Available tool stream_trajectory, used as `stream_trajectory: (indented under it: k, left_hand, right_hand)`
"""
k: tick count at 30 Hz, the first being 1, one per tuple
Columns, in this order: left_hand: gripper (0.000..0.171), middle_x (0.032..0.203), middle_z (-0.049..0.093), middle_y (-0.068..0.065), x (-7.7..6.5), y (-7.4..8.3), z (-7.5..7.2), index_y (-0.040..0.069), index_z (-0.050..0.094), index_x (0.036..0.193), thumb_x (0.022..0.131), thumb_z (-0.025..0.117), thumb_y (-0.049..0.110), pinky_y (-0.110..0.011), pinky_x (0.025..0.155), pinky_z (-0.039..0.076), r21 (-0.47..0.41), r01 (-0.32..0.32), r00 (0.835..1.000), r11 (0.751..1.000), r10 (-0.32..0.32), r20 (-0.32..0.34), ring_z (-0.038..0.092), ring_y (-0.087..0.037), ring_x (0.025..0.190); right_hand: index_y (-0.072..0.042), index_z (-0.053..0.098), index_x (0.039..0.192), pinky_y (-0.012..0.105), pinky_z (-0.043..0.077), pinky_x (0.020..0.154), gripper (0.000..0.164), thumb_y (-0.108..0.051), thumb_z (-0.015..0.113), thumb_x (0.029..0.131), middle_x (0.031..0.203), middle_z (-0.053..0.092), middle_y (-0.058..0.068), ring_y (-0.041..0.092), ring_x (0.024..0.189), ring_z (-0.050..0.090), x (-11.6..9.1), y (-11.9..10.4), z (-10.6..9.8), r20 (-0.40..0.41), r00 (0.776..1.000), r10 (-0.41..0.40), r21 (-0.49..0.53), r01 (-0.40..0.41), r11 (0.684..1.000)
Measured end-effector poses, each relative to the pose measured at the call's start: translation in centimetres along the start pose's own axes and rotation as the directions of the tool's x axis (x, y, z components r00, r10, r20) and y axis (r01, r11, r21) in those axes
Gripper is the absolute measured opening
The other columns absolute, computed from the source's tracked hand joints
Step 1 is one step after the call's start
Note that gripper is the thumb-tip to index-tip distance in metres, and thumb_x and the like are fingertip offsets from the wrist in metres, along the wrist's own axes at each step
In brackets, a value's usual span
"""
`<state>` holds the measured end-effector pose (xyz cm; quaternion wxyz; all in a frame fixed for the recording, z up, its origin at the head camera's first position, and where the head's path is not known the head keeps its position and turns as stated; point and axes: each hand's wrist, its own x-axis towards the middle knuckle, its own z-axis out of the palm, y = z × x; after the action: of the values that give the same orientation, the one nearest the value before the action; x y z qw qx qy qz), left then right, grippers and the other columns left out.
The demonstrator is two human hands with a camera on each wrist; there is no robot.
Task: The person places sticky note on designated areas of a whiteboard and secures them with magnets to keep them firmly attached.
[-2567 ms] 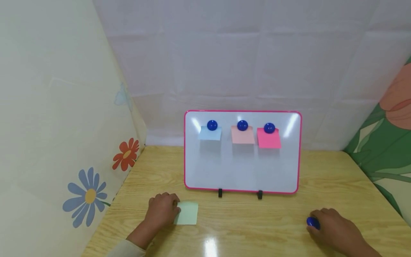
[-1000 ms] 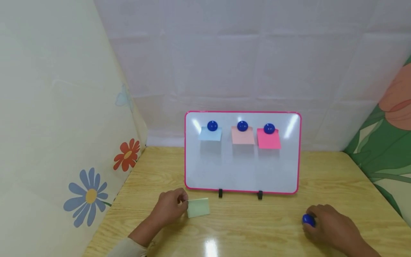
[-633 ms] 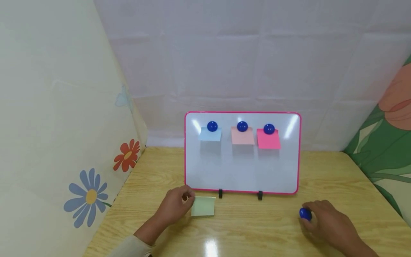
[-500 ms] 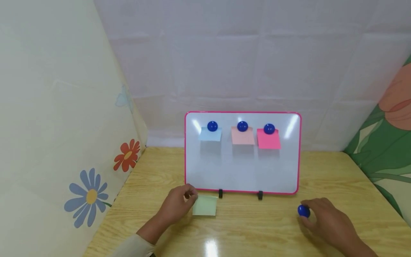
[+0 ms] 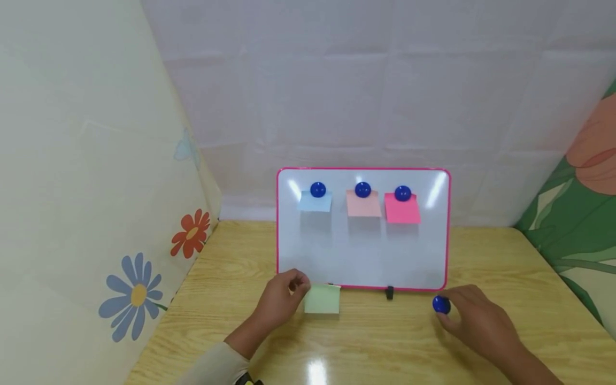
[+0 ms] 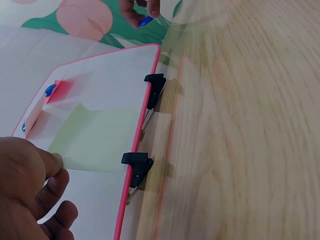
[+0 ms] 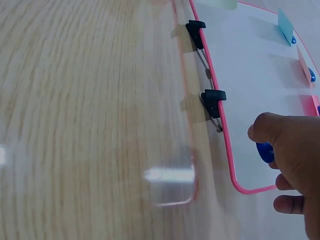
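My left hand [image 5: 283, 298] pinches a pale green sticky note [image 5: 322, 299] by its upper left corner, in front of the lower edge of a pink-framed whiteboard [image 5: 361, 256]. Seen from the left wrist, the note [image 6: 95, 140] hangs flat over the white surface, its far corner bent. My right hand [image 5: 483, 323] grips a round blue magnet [image 5: 441, 305] between thumb and fingers, just off the board's lower right corner. Three notes hang on the board, light blue [image 5: 315, 202], peach [image 5: 363, 206] and hot pink [image 5: 402, 209], each under a blue magnet.
Black clips [image 5: 390, 292] support the board's bottom edge on the wood-grain table [image 5: 375, 342]. A white cloth backdrop [image 5: 337, 96] hangs behind. Flower-patterned panels [image 5: 58, 187] flank the table on both sides.
My left hand has lifted the green note off the table and carried it right and toward the board. My right hand has brought the magnet left and toward the board.
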<state>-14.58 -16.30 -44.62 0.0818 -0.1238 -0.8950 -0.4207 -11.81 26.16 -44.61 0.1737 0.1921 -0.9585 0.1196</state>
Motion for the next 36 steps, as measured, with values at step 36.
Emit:
stream_trajectory:
  k: [36]
  left_hand:
    - [0.006, 0.089, 0.065, 0.009, 4.2, 2.1, 3.4, 0.018, 0.071, 0.096, 0.101, 0.068, 0.019, -0.031, 0.070, 0.050, -0.047, -0.002, 0.998, 0.999, -0.001, -0.061, 0.056, -0.011, 0.079]
  right_hand:
    - [-0.012, 0.073, 0.113, 0.039, 0.058, 0.074, 0.043, -0.032, 0.090, 0.078, 0.108, 0.070, 0.003, 0.024, 0.105, 0.062, 4.6, -2.9, 0.5, -0.017, 0.998, -0.062, -0.027, 0.061, 0.998]
